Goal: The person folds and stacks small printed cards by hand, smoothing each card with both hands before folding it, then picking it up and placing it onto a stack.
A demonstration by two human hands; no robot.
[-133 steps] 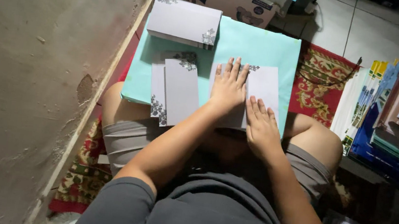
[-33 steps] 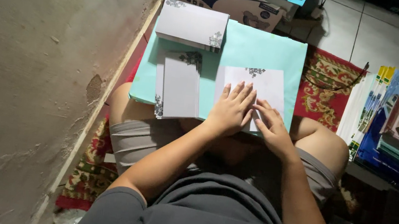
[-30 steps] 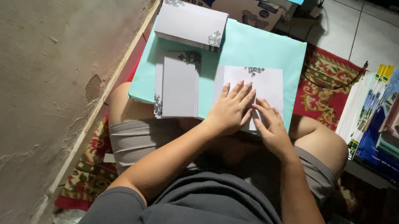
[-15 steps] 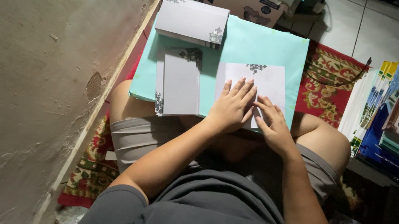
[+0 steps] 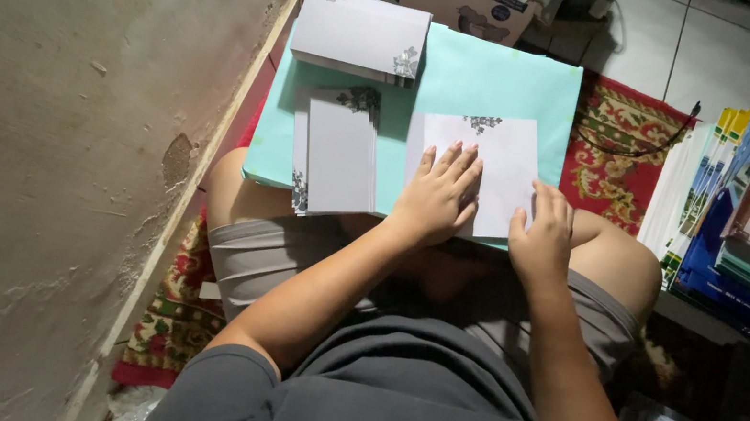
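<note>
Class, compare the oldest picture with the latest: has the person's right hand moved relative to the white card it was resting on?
Yes. The right hand has slid off the middle of the white card to its lower right corner, nearer the person's knee, while the left hand stays flat on it.

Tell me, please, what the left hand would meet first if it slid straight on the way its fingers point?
Probably the dark floral ornament at the far edge of the white card under the left hand, then bare turquoise sheet.

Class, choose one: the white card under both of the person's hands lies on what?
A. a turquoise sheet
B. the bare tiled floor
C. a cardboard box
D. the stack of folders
A: the white card, pressed by the left hand and right hand, rests on the turquoise sheet.
</note>
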